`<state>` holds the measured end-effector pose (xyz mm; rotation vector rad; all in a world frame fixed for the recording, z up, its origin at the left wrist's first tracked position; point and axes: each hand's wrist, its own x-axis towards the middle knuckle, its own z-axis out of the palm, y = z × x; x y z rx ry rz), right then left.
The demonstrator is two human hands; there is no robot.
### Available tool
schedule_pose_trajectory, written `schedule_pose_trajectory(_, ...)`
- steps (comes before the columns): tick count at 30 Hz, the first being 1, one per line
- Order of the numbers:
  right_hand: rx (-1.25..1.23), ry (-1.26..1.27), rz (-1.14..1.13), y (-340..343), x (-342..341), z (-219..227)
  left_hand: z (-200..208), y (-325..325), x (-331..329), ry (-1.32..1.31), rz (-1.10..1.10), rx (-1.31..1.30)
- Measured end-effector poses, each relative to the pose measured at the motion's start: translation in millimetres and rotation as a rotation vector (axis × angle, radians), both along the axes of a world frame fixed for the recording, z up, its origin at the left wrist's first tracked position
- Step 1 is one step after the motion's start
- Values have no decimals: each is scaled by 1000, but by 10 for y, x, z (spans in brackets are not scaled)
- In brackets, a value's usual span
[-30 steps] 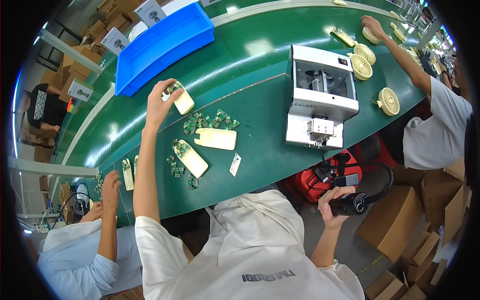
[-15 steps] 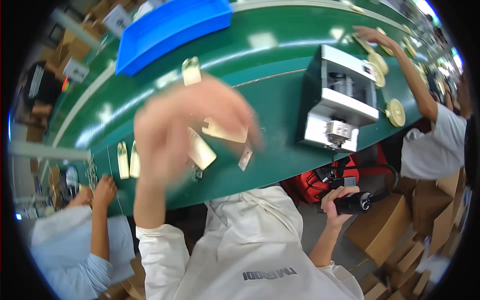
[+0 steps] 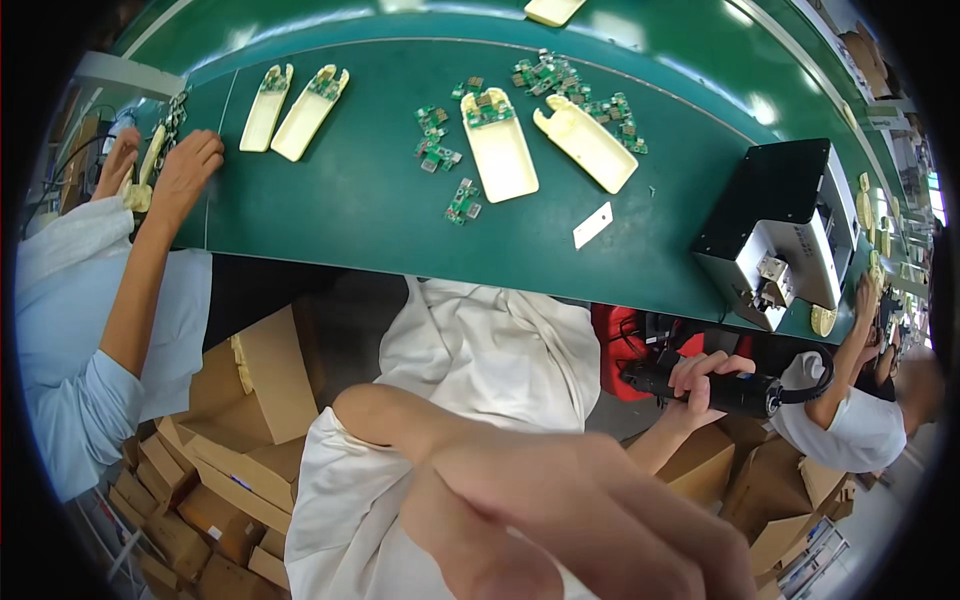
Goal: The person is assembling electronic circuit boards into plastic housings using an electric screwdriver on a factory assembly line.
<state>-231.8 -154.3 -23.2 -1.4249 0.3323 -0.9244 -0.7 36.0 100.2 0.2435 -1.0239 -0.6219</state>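
Observation:
My left hand (image 3: 580, 505) looms large in front of my lap, above the table's near edge in closeness to the camera. Its fingers stretch toward the lower right with the thumb apart; the fingertips run out of the picture and nothing shows in the grasp. To the right, my right hand (image 3: 697, 387) is closed around a black electric screwdriver (image 3: 745, 393) with a cable at its end. On the table lie a cream plastic shell with a green board in it (image 3: 503, 155), a tilted cream shell (image 3: 588, 146) and a small pale plate (image 3: 593, 226).
Green circuit boards (image 3: 548, 76) lie heaped around the shells. Two more filled shells (image 3: 310, 112) rest at left, near a co-worker's hand (image 3: 190, 165). A black and silver screw feeder (image 3: 775, 220) stands at right. Cardboard boxes (image 3: 245, 440) sit below the table.
My left hand has come back from over the table toward the camera, uncovering the shells and boards. The view has shifted, so the blue bin is gone. My right hand still holds the screwdriver.

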Motion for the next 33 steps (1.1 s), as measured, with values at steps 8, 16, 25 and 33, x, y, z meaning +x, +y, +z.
schedule_pose_trajectory(8, -24, -22, -66, 9, -237, -17, -301, 565, 1058, -855, 1072, 920)
schedule_pose_trajectory(16, -29, -16, -135, 17, -184, 53, -710, 919, 2054, -1414, 994, 1265)
schedule_pose_trajectory(25, -22, -155, -138, -34, -310, 235, -428, 763, 1716, -1069, 971, 1333)
schedule_pose_trajectory(33, -221, -458, 21, -581, -51, 1258, -482, -98, 325, -885, 635, 1091)
